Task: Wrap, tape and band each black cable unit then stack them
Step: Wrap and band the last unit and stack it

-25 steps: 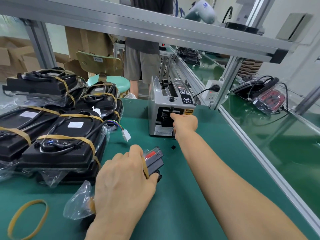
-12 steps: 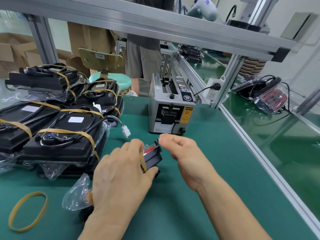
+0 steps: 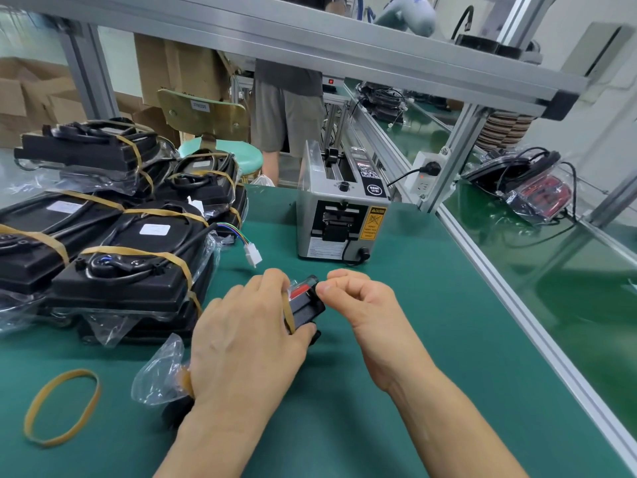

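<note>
**benchlurker:** how far along are you with that batch?

**me:** Decent chunk done, I'd say. The stack of banded units (image 3: 131, 267) sits on the left of the counter (image 3: 396, 339), wrapped in plastic with tan bands on. I count about five from here, though the pile overlaps and some are partly hidden, so don't quote me.

**benchlurker:** and the one you're on?

**me:** The current unit (image 3: 305, 303) is right in front of me, under my left hand (image 3: 248, 343), which curls over the top and grips it down. It's already in plastic with one band around it. My right hand (image 3: 358, 305) has its grip pinched shut at the unit's far end; probably a bit of tape, but it's too small to tell. So taping looks like the step, then stacking.

**benchlurker:** supplies?

**me:** One loose rubber band (image 3: 62, 408) near my left, one tape dispenser (image 3: 339, 215) straight ahead.
</note>
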### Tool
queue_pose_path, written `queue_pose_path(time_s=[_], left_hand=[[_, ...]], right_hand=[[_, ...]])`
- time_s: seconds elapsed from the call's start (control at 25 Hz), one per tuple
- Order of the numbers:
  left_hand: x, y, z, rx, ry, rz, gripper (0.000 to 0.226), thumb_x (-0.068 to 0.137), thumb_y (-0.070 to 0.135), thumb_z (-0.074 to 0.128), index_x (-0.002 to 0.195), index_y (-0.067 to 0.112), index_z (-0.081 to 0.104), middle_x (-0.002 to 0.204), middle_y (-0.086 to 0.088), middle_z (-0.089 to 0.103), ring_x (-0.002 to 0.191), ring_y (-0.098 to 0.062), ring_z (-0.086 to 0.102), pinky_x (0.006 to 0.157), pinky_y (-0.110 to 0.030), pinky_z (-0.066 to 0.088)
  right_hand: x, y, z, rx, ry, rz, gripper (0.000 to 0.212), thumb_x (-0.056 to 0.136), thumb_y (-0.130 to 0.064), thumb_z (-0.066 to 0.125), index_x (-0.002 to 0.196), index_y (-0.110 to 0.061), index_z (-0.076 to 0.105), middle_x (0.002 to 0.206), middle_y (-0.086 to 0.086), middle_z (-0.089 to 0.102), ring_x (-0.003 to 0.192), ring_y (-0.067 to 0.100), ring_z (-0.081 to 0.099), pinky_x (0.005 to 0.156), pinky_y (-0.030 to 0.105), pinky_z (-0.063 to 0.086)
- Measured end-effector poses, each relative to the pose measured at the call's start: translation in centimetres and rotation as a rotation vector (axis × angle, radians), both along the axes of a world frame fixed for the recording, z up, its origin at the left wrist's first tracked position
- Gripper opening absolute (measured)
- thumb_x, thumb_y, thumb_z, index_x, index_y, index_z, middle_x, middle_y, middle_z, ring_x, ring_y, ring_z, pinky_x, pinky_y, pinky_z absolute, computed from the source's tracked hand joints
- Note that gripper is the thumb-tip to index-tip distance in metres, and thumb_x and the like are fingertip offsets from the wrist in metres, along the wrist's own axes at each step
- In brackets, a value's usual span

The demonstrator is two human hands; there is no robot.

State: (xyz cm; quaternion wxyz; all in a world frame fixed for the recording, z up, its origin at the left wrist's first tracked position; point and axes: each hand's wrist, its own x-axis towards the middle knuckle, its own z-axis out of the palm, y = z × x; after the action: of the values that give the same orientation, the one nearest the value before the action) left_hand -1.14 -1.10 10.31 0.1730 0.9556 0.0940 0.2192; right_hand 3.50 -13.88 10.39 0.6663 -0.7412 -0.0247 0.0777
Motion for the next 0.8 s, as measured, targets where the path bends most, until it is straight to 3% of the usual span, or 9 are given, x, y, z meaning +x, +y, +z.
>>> queue_pose_path(time_s=[0.16,0.32,0.8], left_hand=[[0.0,0.0,0.0,0.009,-0.01,-0.002,0.046,0.053,0.051,0.082,0.082,0.029,0.052,0.068,0.009,0.057,0.065,-0.02,0.056,0.057,-0.028,0.024],[0.0,0.0,0.0,0.016,-0.023,-0.003,0.048,0.048,0.047,0.085,0.078,0.027,0.054,0.065,0.009,0.057,0.06,-0.022,0.055,0.056,-0.027,0.024],[0.1,0.0,0.0,0.046,-0.085,-0.016,0.05,0.038,0.04,0.089,0.072,0.022,0.056,0.057,0.006,0.057,0.05,-0.024,0.054,0.052,-0.025,0.026]], right_hand=[[-0.4,0.5,0.1,0.002,-0.02,-0.044,0.02,0.084,-0.014,0.067,0.065,-0.016,0.071,0.106,-0.001,0.056,0.095,0.0,0.054,0.087,0.016,0.037],[-0.6,0.6,0.2,0.029,-0.017,-0.053,0.032,0.084,-0.014,0.067,0.054,-0.021,0.064,0.095,-0.002,0.054,0.086,0.002,0.053,0.083,0.018,0.037],[-0.8,1.3,-0.4,-0.151,-0.126,-0.181,0.017,0.08,-0.02,0.07,0.064,-0.015,0.07,0.095,-0.004,0.06,0.087,-0.001,0.055,0.078,0.016,0.04]])
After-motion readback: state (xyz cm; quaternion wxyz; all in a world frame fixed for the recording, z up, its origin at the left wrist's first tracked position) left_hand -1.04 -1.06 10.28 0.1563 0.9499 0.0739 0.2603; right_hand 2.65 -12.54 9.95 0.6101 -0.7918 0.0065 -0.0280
